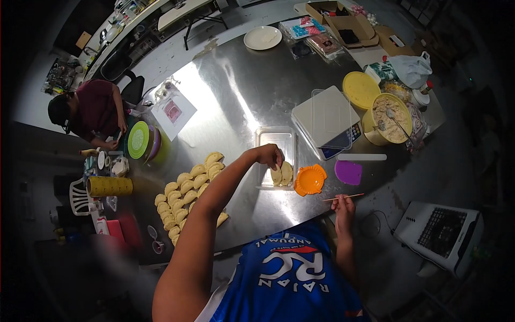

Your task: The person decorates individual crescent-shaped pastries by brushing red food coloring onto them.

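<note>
My left hand (270, 155) reaches over a clear plastic container (261, 138) and its fingers pinch the top of a half-moon dumpling (276, 176). A second dumpling (287, 173) lies beside it in the container. By the table's near edge, my right hand (344, 208) is closed round a thin wooden stick (351, 196). An orange dumpling mould (309, 180) sits open just right of the container. Further right lies a purple scraper (348, 173). Left of my forearm, rows of crimped dumplings (185, 186) rest on the steel table, some hidden behind my arm.
A kitchen scale (325, 118) with a clear lid on it stands beyond the mould. Behind it are a yellow tub of filling (391, 118) with a spoon and a yellow lid (361, 89). A white plate (262, 38) is far back. Another person (96, 110) sits at left.
</note>
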The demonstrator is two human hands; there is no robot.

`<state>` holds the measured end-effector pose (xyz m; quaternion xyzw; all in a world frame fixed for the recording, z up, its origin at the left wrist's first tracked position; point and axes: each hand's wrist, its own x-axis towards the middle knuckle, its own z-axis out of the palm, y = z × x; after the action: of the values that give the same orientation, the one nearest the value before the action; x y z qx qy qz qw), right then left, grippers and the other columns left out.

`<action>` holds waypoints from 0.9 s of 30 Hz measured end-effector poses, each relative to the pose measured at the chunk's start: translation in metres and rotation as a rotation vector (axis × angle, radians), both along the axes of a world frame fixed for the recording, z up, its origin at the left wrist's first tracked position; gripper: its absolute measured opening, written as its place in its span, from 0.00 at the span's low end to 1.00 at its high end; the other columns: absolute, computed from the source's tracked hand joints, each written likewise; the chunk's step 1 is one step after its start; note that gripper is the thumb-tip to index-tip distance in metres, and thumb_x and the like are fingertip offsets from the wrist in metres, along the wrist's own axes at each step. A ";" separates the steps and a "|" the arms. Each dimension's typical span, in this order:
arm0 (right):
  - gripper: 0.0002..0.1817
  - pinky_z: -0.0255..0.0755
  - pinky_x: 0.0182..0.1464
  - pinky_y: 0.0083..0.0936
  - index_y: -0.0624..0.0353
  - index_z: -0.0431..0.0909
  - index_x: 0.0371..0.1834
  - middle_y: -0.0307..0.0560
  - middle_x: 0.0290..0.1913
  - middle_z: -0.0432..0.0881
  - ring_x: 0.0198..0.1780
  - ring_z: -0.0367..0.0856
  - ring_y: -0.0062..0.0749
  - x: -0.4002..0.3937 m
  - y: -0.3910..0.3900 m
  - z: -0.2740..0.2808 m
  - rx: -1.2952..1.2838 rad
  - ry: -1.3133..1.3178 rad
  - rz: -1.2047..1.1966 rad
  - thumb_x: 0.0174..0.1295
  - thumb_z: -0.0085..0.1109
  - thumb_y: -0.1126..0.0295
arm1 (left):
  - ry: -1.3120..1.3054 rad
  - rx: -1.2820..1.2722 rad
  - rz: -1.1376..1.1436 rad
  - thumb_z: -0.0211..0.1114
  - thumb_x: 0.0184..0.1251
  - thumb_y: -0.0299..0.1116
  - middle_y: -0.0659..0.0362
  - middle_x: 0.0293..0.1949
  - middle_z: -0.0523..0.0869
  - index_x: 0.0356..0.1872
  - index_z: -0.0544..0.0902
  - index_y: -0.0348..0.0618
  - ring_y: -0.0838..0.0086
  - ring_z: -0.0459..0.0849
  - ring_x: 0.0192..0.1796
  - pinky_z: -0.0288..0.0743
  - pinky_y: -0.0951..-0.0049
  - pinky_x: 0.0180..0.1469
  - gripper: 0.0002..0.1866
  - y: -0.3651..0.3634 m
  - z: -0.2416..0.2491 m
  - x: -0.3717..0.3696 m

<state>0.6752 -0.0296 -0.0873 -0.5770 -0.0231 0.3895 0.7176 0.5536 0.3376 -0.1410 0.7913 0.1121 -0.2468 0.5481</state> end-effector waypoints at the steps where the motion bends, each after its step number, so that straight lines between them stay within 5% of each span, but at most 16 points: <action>1: 0.10 0.67 0.35 0.17 0.61 0.75 0.37 0.38 0.28 0.75 0.30 0.71 0.18 0.000 0.001 0.000 -0.001 0.000 0.000 0.73 0.50 0.67 | -0.025 0.010 0.007 0.77 0.42 0.20 0.63 0.29 0.87 0.30 0.88 0.41 0.77 0.83 0.30 0.80 0.75 0.32 0.11 -0.001 0.003 0.001; 8: 0.10 0.67 0.35 0.17 0.62 0.75 0.38 0.38 0.28 0.74 0.30 0.71 0.18 -0.001 0.002 -0.001 0.004 -0.006 0.008 0.74 0.49 0.68 | 0.157 -0.037 -0.027 0.78 0.41 0.22 0.62 0.30 0.87 0.32 0.88 0.42 0.76 0.84 0.30 0.81 0.74 0.31 0.13 0.006 0.003 0.007; 12: 0.10 0.67 0.35 0.17 0.62 0.75 0.38 0.38 0.28 0.74 0.30 0.71 0.19 -0.001 0.000 0.000 -0.003 0.002 -0.002 0.73 0.49 0.68 | -0.020 -0.036 0.047 0.79 0.40 0.23 0.61 0.32 0.87 0.34 0.86 0.40 0.75 0.84 0.32 0.81 0.73 0.34 0.16 -0.001 -0.007 -0.003; 15: 0.10 0.67 0.35 0.17 0.62 0.75 0.38 0.38 0.28 0.74 0.30 0.71 0.19 0.000 -0.001 -0.002 -0.002 0.015 -0.021 0.73 0.50 0.67 | -0.148 0.173 0.375 0.79 0.42 0.24 0.57 0.38 0.87 0.38 0.84 0.39 0.73 0.86 0.37 0.81 0.72 0.41 0.18 -0.027 0.010 -0.026; 17: 0.10 0.66 0.35 0.17 0.62 0.75 0.38 0.38 0.28 0.74 0.30 0.71 0.19 -0.001 -0.001 -0.006 0.001 0.024 -0.030 0.73 0.50 0.67 | -0.080 0.320 0.816 0.79 0.43 0.27 0.54 0.37 0.87 0.42 0.83 0.38 0.71 0.86 0.39 0.82 0.70 0.42 0.21 -0.047 0.013 -0.039; 21: 0.10 0.66 0.35 0.18 0.62 0.75 0.38 0.38 0.29 0.74 0.29 0.71 0.19 -0.001 0.007 -0.010 0.025 0.031 0.007 0.73 0.50 0.67 | 0.111 0.477 0.901 0.76 0.50 0.37 0.48 0.38 0.89 0.47 0.83 0.37 0.61 0.88 0.40 0.81 0.65 0.45 0.23 -0.071 0.005 -0.052; 27: 0.09 0.66 0.35 0.18 0.61 0.75 0.38 0.39 0.29 0.75 0.30 0.71 0.20 -0.004 0.023 -0.010 0.094 0.043 0.066 0.73 0.50 0.67 | 0.256 0.489 0.946 0.72 0.53 0.45 0.42 0.29 0.87 0.30 0.87 0.32 0.57 0.88 0.33 0.81 0.64 0.39 0.21 -0.082 -0.006 -0.050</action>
<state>0.6715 -0.0064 -0.0978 -0.5330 -0.0452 0.4236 0.7310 0.5038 0.2556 -0.1467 0.7225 0.5758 -0.0344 0.3812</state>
